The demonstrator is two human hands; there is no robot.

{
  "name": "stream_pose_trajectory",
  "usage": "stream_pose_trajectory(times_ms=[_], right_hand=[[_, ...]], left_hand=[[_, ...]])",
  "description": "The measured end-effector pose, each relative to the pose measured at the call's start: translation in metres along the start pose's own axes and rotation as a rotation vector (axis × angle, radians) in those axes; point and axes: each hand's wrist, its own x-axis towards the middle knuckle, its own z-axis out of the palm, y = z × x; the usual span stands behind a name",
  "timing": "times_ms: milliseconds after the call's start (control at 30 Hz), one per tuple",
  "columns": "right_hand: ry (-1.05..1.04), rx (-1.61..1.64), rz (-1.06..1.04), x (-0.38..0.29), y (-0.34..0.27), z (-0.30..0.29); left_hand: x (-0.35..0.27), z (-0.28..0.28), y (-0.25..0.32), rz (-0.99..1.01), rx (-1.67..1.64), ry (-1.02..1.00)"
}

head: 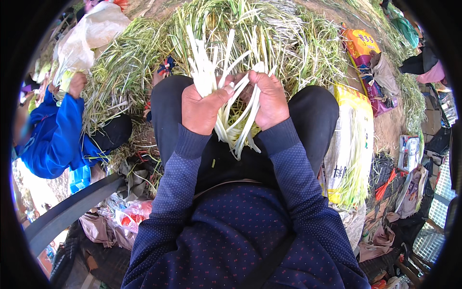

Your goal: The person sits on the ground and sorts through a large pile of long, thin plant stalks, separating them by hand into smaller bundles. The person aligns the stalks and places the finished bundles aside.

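Observation:
My left hand (202, 108) grips a bunch of white leafy-vegetable stalks (203, 77), chive- or leek-like, their white ends pointing up and away from me. Between the thumb and fingers of my right hand (271, 99) are a few loose stalks (252, 117), which bend down towards my lap. Some stalks cross from one hand to the other. Both hands are held over the gap between my knees, and the fingertips are partly hidden behind the stalks. A small green scrap (213, 163) lies on my dark trousers.
A large heap of green stalks and leaves (223, 18) spreads ahead. At right, pale stalks (355, 162) lie on a yellow-and-white sack (334, 144), near an orange-purple bag (361, 41) and red ties (385, 185). A blue-sleeved person (59, 137) works at left, near a grey beam (72, 211).

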Motion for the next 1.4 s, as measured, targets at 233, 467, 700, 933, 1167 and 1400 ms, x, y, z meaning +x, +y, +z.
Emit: stream_pose_trajectory(times_ms=[233,467,700,933,1167,1400], right_hand=[[-0.142,0.021,-0.034,0.0,-0.039,-0.03],[-0.112,-0.435,0.048,-0.021,-0.019,0.016],[-0.204,-0.46,0.123,-0.021,0.0,0.024],[-0.188,-0.414,0.136,-0.022,0.001,0.021],[-0.155,-0.087,0.17,-0.013,-0.031,-0.007],[-0.276,-0.105,-0.048,-0.012,-0.097,0.007]], left_hand=[[0.004,-0.013,0.006,-0.038,-0.091,0.126],[0.006,-0.016,0.001,-0.032,-0.05,0.118],[0.004,-0.021,-0.001,-0.069,-0.085,0.057],[0.004,-0.018,0.002,-0.098,-0.019,0.04],[0.006,-0.024,0.008,-0.047,-0.013,0.018],[0.006,-0.023,0.014,-0.069,-0.003,-0.003]])
